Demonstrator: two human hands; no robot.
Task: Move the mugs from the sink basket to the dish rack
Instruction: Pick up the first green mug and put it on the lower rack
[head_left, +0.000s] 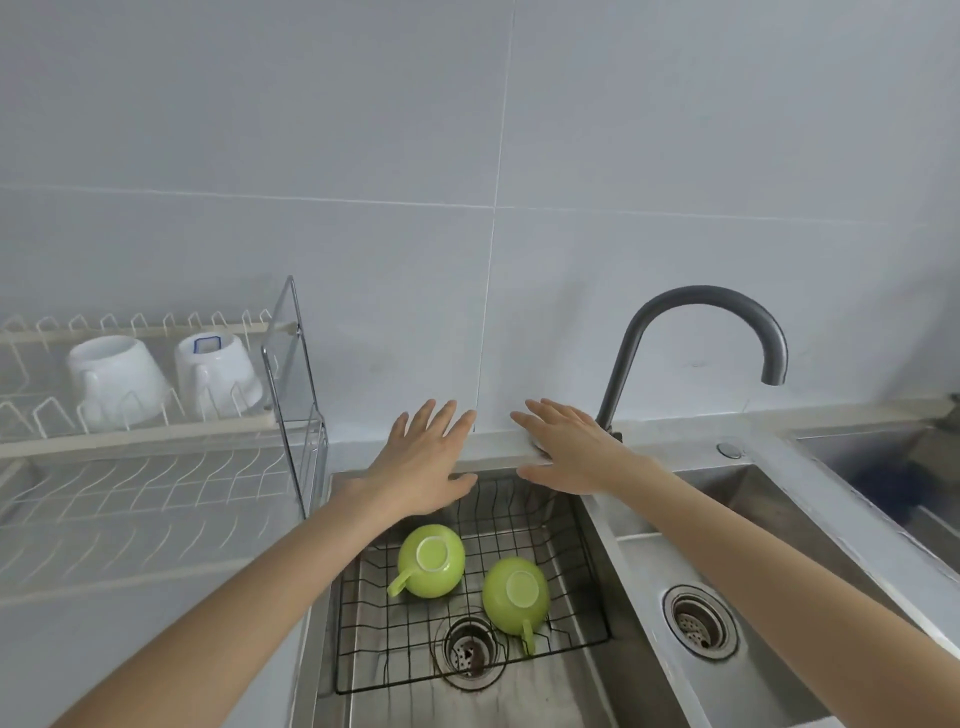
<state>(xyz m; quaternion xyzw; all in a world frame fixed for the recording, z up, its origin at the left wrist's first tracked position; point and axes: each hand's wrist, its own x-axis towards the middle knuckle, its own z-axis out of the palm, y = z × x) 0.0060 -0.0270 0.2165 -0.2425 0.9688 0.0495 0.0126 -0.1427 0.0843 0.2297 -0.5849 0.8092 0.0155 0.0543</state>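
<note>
Two green mugs lie upside down in the black wire sink basket: the left green mug has its handle pointing left, the right green mug has its handle pointing toward me. My left hand hovers open, palm down, above the basket's far left corner. My right hand is open too, palm down over the sink's back edge. Neither hand touches a mug. The white dish rack on the left holds two upturned white mugs, a left white mug and a right white mug, on its upper tier.
A dark curved faucet rises behind my right hand. The basket sits in the left sink bowl over a drain; a second bowl with a drain lies to the right. A chrome wire frame stands at the rack's right end. Tiled wall behind.
</note>
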